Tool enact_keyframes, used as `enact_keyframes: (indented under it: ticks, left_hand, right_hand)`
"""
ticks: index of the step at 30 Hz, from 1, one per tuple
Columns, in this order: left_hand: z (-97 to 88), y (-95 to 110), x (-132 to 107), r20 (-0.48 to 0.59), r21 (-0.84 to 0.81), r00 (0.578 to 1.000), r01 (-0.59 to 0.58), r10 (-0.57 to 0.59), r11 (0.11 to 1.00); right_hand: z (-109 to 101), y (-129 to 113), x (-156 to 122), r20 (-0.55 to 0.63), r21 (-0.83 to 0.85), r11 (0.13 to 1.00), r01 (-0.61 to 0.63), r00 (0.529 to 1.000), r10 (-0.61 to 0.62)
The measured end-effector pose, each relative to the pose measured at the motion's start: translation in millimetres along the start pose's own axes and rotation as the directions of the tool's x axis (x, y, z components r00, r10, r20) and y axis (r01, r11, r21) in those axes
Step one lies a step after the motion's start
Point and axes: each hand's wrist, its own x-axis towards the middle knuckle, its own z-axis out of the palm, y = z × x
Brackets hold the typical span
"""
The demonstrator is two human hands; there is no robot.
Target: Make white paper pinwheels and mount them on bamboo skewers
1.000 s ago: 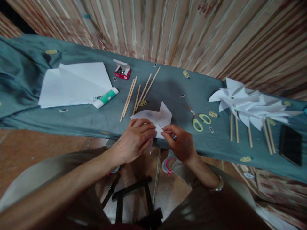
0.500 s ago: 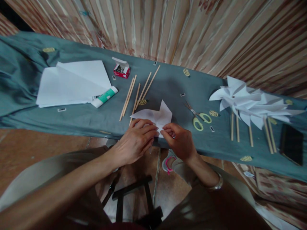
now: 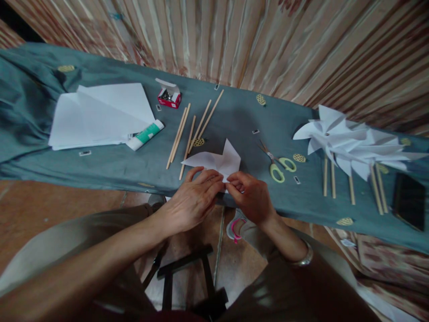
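Note:
A cut white paper square (image 3: 219, 161), partly folded into pinwheel points, lies at the near edge of the teal-covered table (image 3: 234, 120). My left hand (image 3: 194, 199) rests over its near part, fingers together and pressing the paper down. My right hand (image 3: 251, 197) pinches a paper flap close to the left fingertips. The paper's near half is hidden under both hands.
Several wooden sticks (image 3: 191, 129) lie just beyond the paper. Green-handled scissors (image 3: 278, 165) sit to the right. Finished white pinwheels (image 3: 351, 147) on sticks and a dark phone (image 3: 409, 201) lie far right. A paper stack (image 3: 100, 116), glue stick (image 3: 145, 134) and red pin box (image 3: 169, 96) are left.
Both hands have crept slightly forward and closer together over the paper. The right hand has brought its flap in toward the left fingertips.

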Motion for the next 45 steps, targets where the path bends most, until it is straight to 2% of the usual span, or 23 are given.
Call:
enact_keyframes:
  ticks: [9,13,17,25,39,42,45]
  left_hand:
    - [2.7,0.0,0.1,-0.003,-0.001,1.000,-0.007,0.007,1.000]
    - [3.9,-0.7,-0.5,-0.023,0.006,1.000,-0.021,0.021,1.000]
    - [4.6,-1.2,-0.2,-0.035,0.005,0.999,-0.027,0.028,1.000]
    - [1.9,1.1,1.1,-0.018,0.007,1.000,-0.022,0.023,1.000]
    - [2.9,3.6,-0.7,0.007,0.025,1.000,-0.012,0.012,1.000]
    - [-2.3,3.4,-1.3,-0.008,0.012,1.000,-0.013,0.013,1.000]
    - [-13.2,-0.9,-0.8,-0.074,0.025,0.997,-0.016,0.018,1.000]
  right_hand:
    - [-2.0,-0.6,-0.1,0.012,-0.032,0.999,0.030,0.999,-0.030]
    - [-4.2,0.0,-1.6,-0.010,-0.195,0.970,0.143,0.989,-0.147]
    - [-5.7,-0.8,-1.4,0.069,-0.329,0.911,0.250,0.968,-0.240]
    - [-7.0,-2.4,5.2,0.210,-0.376,0.859,0.346,0.935,-0.285]
    - [-10.0,-7.8,8.5,0.277,-0.405,0.835,0.373,0.920,-0.276]
    - [-8.6,-11.1,6.9,0.272,-0.419,0.827,0.375,0.921,-0.280]
    - [-6.2,-14.1,4.4,0.253,-0.433,0.811,0.392,0.917,-0.308]
